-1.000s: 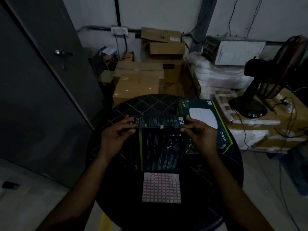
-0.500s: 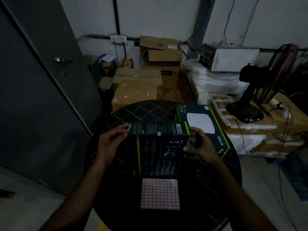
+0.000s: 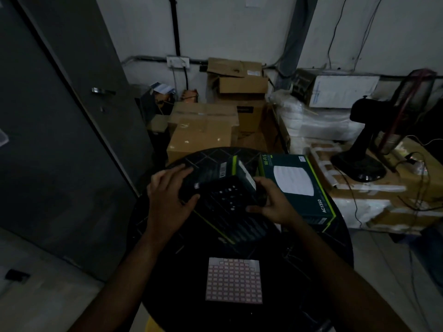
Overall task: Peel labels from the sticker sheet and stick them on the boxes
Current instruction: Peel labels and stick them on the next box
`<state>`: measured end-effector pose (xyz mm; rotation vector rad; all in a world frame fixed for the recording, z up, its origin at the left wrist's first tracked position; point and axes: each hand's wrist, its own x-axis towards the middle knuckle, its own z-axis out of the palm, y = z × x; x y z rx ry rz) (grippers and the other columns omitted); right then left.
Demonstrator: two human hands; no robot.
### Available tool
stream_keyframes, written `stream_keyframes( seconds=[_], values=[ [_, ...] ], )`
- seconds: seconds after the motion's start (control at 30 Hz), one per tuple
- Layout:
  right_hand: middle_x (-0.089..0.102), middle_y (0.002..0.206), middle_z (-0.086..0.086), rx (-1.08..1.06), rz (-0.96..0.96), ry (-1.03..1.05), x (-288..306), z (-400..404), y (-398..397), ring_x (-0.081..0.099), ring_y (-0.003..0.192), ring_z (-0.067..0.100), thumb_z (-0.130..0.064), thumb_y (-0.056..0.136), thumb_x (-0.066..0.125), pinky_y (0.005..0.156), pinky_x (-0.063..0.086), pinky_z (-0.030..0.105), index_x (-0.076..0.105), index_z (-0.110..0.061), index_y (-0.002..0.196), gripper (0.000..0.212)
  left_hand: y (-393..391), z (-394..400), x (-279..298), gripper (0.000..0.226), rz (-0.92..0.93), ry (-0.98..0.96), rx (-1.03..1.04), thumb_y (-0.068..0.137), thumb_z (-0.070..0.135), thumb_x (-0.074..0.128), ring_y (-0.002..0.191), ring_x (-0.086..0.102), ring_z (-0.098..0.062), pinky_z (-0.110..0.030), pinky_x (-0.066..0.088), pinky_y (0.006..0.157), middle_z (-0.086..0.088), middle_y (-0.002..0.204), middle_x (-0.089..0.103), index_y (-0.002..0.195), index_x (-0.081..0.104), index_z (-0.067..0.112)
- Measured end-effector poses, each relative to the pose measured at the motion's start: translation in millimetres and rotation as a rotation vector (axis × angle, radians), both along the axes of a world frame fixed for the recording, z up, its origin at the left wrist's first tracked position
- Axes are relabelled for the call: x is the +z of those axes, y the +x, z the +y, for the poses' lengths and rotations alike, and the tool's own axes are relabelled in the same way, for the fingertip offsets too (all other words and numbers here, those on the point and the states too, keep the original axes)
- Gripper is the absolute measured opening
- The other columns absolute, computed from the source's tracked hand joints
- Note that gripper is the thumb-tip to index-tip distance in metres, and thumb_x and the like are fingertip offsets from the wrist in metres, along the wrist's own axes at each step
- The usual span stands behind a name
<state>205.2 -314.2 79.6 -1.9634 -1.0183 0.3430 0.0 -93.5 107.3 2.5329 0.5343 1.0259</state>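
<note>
One round black table [image 3: 318, 264] fills the lower middle of the view. On it are two dark product boxes and one sticker sheet.

The flat box [image 3: 297, 185] lies at the table's far right, white picture up, touching nobody's hand.

The held box [image 3: 225, 202] is tilted and blurred at the table's middle, one corner raised, its lower end hidden in the dark near the tabletop. Two hands grip it. The left hand [image 3: 167, 197] has its fingers spread over the far left edge and its thumb curled onto the near face. The right hand [image 3: 273, 204] clamps the right edge, thumb on the near face, fingers wrapped behind.

The sheet [image 3: 233, 280] lies flat nearest the person, apart from both boxes, a grid of pink-edged labels; its top corners look bare, though the count of labels cannot be told.

Behind the table stand several cardboard cartons [image 3: 201, 133]. One black fan [image 3: 362, 149] sits at the right.
</note>
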Motion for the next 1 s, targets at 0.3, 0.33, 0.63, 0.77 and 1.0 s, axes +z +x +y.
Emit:
stream_keyframes(
  seconds=[0.3,0.33,0.63,0.77,1.0],
  values=[
    [0.045,0.131,0.009,0.086,-0.306,-0.337,3,37,-12,0.049,0.122,0.028,-0.035,0.074,0.085,0.107,0.043,0.036,0.03,-0.022,0.156,0.1,34,-18,-12,0.096,0.338,0.283,-0.125,0.06,0.039,0.087,0.131,0.035,-0.028,-0.044,0.041,0.105,0.004,0.152,0.037,0.143,0.041,0.028],
    [0.044,0.131,0.009,0.086,-0.312,-0.339,0,40,-14,0.048,0.123,0.028,-0.037,0.077,0.083,0.106,0.043,0.04,0.028,-0.022,0.157,0.099,38,-13,-15,0.091,0.329,0.275,-0.125,0.06,0.035,0.088,0.127,0.037,-0.028,-0.043,0.043,0.103,0.004,0.149,0.04,0.139,0.046,0.027],
    [0.042,0.146,0.008,0.137,-0.562,-0.568,-17,48,-8,0.045,0.125,0.037,-0.047,0.08,0.072,0.099,0.043,0.05,0.005,-0.043,0.157,0.102,47,73,-25,0.076,0.494,0.041,-0.269,0.053,0.052,0.087,0.107,0.047,-0.023,-0.036,0.04,0.09,0.008,0.12,0.056,0.119,0.053,0.036],
    [0.039,0.149,0.011,0.014,-0.526,-0.831,-30,15,12,0.039,0.134,0.039,-0.056,0.076,0.076,0.107,0.035,0.058,-0.001,-0.045,0.156,0.112,19,101,-58,0.072,0.516,-0.119,-0.233,0.057,0.037,0.091,0.114,0.054,-0.022,-0.031,0.036,0.093,0.006,0.123,0.062,0.121,0.058,0.033],
    [0.045,0.143,0.012,0.008,-0.402,-0.734,-32,26,6,0.038,0.13,0.036,-0.039,0.071,0.085,0.105,0.039,0.041,0.029,-0.025,0.154,0.102,6,106,-91,0.069,0.422,-0.247,-0.234,0.057,0.022,0.09,0.109,0.061,-0.019,-0.045,0.045,0.099,0.01,0.113,0.066,0.115,0.055,0.036]
  ],
)
